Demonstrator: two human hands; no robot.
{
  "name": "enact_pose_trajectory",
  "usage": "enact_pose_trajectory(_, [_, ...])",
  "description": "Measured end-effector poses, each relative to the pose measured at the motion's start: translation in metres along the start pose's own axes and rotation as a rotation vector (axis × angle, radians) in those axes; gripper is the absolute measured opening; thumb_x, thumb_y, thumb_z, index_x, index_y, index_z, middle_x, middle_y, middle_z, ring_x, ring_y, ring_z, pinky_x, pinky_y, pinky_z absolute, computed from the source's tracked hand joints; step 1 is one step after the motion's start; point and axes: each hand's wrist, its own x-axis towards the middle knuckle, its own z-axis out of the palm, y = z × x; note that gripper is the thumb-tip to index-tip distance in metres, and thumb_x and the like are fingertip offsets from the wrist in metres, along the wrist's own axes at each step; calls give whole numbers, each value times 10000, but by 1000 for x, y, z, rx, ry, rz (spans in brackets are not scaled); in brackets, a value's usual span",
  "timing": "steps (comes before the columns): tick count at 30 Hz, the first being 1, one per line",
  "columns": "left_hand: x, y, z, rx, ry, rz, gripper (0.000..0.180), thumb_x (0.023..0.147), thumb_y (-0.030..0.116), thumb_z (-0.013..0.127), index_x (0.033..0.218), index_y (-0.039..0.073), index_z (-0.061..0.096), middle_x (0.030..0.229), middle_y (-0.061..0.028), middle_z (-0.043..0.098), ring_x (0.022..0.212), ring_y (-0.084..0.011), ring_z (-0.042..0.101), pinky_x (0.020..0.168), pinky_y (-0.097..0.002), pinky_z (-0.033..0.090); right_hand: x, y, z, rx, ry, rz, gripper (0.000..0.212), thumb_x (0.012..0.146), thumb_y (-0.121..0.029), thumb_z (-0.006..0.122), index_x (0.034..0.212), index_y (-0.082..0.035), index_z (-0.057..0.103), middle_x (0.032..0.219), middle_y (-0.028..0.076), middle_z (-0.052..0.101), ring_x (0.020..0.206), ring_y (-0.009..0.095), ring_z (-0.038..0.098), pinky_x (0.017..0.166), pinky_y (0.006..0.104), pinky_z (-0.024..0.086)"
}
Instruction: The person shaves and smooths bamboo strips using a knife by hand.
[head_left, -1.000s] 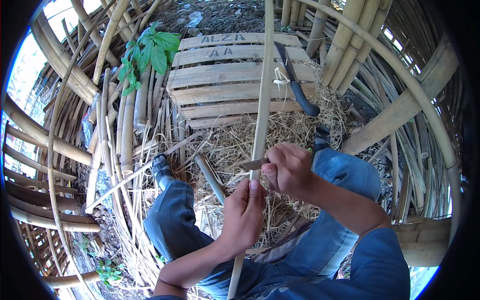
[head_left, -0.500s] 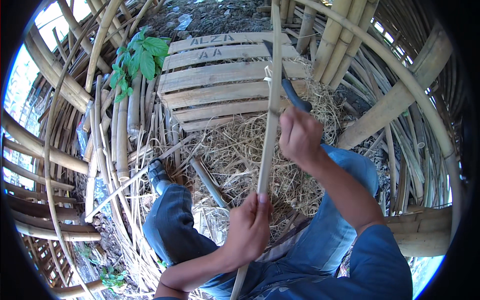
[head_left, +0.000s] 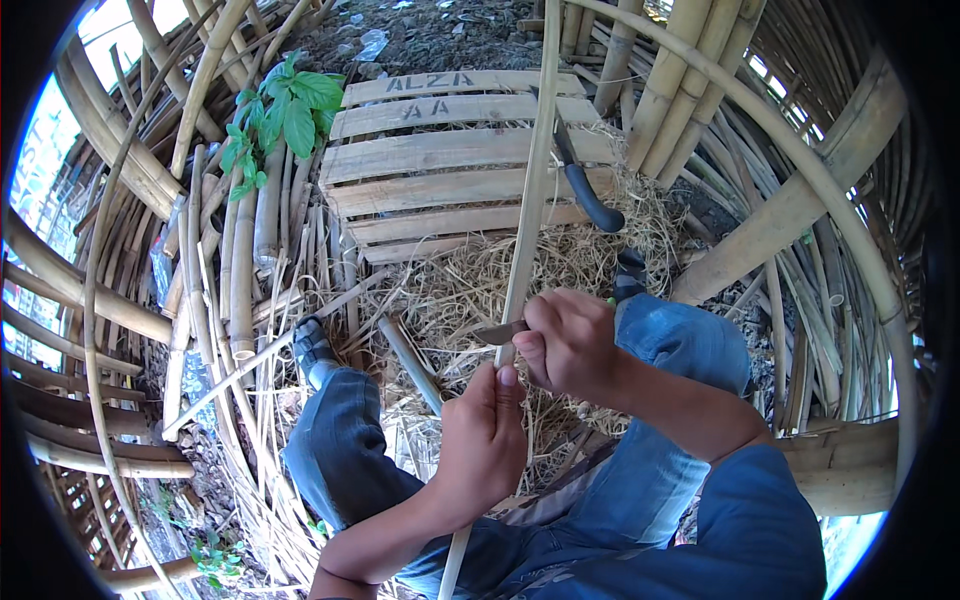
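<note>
Knife laid across bamboo strip, below a lettered crate

Bamboo railings fill nine o'clock, and a thick beam slants at half past two. A slatted wooden crate sits at twelve; its two top slats carry dark stencilled capitals, the clearest writing here. A pale surface at the rim between nine and ten bears marks too faint to make out. Curled shavings spread below the crate. The long strip runs from twelve down past centre to six. A leafy plant grows between ten and eleven; a large dark-handled blade lies on the crate near half past one.

Both hands are closed: at six, the left hand pinches the strip, thumb uppermost; at four, the right hand grips the short knife, its blade across the strip just above that thumb.
</note>
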Motion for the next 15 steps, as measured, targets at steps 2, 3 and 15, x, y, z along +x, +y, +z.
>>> enact_pose_trajectory(2, [-1, -2, 1, 36, 19, 5, 289, 1008, 187, 419, 794, -5, 449, 522, -143, 457, 415, -244, 421, 435, -374, 335, -2, 3, 4, -32, 11, -28, 317, 933, -254, 453, 679, -64, 448, 580, 81, 423, 475, 265, 468, 437, 385, 390])
enact_pose_trajectory(3, [-2, -3, 2, 58, 28, 16, 280, 1006, 179, 421, 792, 0, 437, 523, -157, 458, 413, -268, 421, 432, -381, 334, -3, 4, 6, -68, 20, -54, 332, 937, -269, 443, 673, -69, 440, 579, 76, 410, 473, 260, 456, 432, 384, 386])
enact_pose_trajectory(15, [-8, 10, 3, 188, 10, -18, 281, 1011, 190, 411, 803, 10, 468, 548, -89, 475, 459, -180, 439, 448, -338, 356, 3, 53, 1, -240, 153, 16, 338, 942, -312, 483, 688, -92, 458, 532, 42, 431, 430, 212, 480, 391, 343, 404])
